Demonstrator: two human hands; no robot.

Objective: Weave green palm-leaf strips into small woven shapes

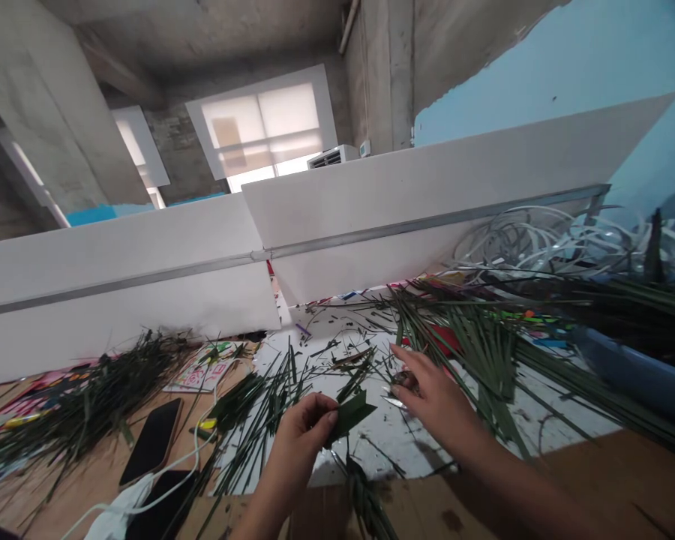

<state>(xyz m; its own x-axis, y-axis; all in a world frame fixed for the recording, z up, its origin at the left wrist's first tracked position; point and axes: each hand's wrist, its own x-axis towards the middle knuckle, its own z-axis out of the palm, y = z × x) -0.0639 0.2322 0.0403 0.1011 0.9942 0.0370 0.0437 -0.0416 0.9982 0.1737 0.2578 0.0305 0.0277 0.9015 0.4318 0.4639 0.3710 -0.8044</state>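
My left hand is closed in a pinch on a folded green leaf strip, held just above the table. My right hand reaches forward over the white sheet, fingers partly spread, with a small dark and metallic thing under its thumb and fingers; what it is I cannot make out. More green leaf strips lie fanned out just beyond my right hand. A woven bundle of strips sits below my left hand, at the table's near edge.
Loose leaf strips cover the wooden table at left. Two phones and a white cable lie at the near left. White partition boards stand behind. White plastic strips and a blue tub are at right.
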